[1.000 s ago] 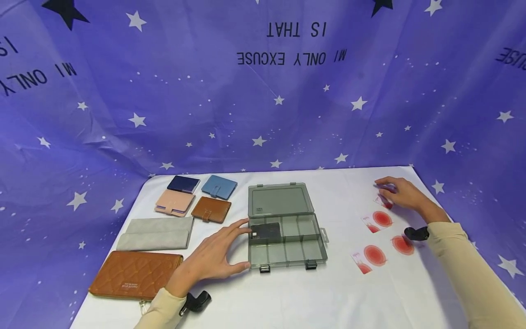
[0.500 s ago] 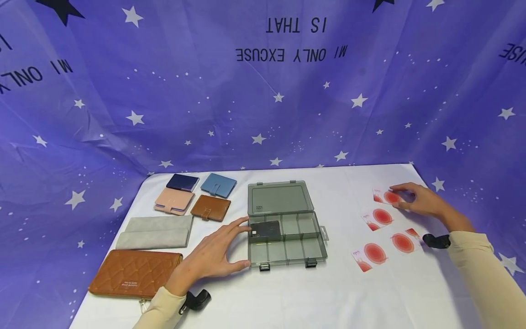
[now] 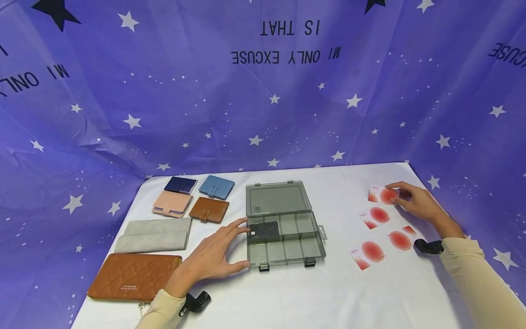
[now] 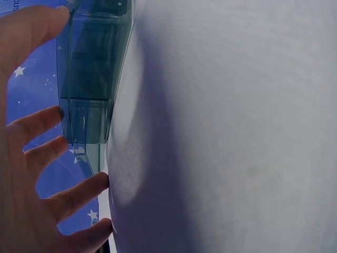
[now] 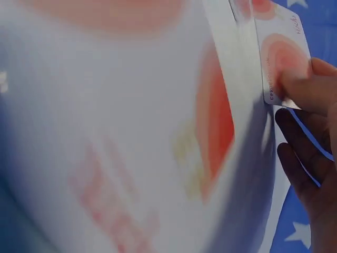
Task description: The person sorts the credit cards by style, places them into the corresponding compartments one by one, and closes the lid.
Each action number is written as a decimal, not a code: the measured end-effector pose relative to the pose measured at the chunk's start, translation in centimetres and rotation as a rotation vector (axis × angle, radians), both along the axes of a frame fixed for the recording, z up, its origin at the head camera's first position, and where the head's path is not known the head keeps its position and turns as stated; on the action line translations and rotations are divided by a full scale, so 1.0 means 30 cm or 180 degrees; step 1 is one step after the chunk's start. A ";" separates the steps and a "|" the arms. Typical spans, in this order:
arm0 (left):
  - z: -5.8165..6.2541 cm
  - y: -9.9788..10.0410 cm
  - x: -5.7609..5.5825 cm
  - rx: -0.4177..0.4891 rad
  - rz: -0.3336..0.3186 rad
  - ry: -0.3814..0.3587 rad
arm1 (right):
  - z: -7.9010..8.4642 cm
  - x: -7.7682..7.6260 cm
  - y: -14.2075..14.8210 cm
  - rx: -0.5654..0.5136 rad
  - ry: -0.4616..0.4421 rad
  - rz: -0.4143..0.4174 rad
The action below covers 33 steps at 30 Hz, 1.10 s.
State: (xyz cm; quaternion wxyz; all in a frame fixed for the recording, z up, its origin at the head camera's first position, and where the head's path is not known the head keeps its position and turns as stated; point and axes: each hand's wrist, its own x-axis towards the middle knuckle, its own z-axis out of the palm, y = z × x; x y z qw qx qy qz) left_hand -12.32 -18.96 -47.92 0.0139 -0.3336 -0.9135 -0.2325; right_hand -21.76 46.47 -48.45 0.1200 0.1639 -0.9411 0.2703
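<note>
A translucent grey-green compartment box (image 3: 279,199) lies with its lid folded back. A black card (image 3: 267,230) with a small chip rests in its upper left part. My left hand (image 3: 211,256) is spread beside the box's left side, with thumb and fingertips at its edge; the left wrist view shows the fingers (image 4: 73,200) relaxed along it. At the far right, my right hand (image 3: 419,205) pinches the near right end of a red and white card (image 3: 375,193). In the right wrist view the thumb (image 5: 310,95) lies over the card's printed face.
More red and white cards (image 3: 371,252) lie nearer on the right of the white table (image 3: 304,301). To the left are a brown quilted wallet (image 3: 135,276), a grey wallet (image 3: 154,235) and several small card holders (image 3: 209,209). A purple star-printed cloth (image 3: 230,105) hangs behind.
My right hand has drawn back from over the far card to its right end and now pinches it. The card has tilted slightly. My left hand stays at the box.
</note>
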 end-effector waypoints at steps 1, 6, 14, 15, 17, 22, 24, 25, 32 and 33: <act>-0.001 0.000 0.000 0.0001 -0.0001 0.0004 | -0.002 0.005 -0.014 -0.0023 0.0031 -0.0078; -0.002 -0.001 -0.001 -0.0009 -0.0009 0.0020 | 0.019 0.019 -0.132 -0.0363 0.0113 -0.0457; -0.005 0.000 0.001 -0.0013 -0.0006 -0.0028 | 0.109 0.070 -0.439 -0.1027 -0.0186 -0.0464; -0.005 0.001 0.001 -0.0015 -0.0011 -0.0023 | 0.120 0.080 -0.478 -0.1128 -0.0266 -0.0404; -0.006 0.002 -0.001 -0.0023 -0.0006 -0.0005 | 0.140 0.097 -0.552 -0.1268 -0.0367 -0.0275; -0.003 0.004 -0.003 -0.0047 0.0009 0.0021 | 0.160 0.142 -0.708 -0.1463 -0.0508 0.0074; -0.001 0.005 -0.003 -0.0053 0.0012 0.0021 | 0.160 0.162 -0.760 -0.1464 -0.0536 0.0190; 0.000 0.005 -0.004 -0.0058 0.0017 0.0023 | 0.160 0.174 -0.786 -0.1452 -0.0544 0.0227; 0.000 0.013 -0.009 -0.0071 0.0052 -0.0008 | 0.152 0.259 -0.932 -0.1157 -0.0368 0.0520; 0.000 0.013 -0.010 -0.0067 0.0063 -0.0015 | 0.149 0.268 -0.949 -0.1132 -0.0370 0.0579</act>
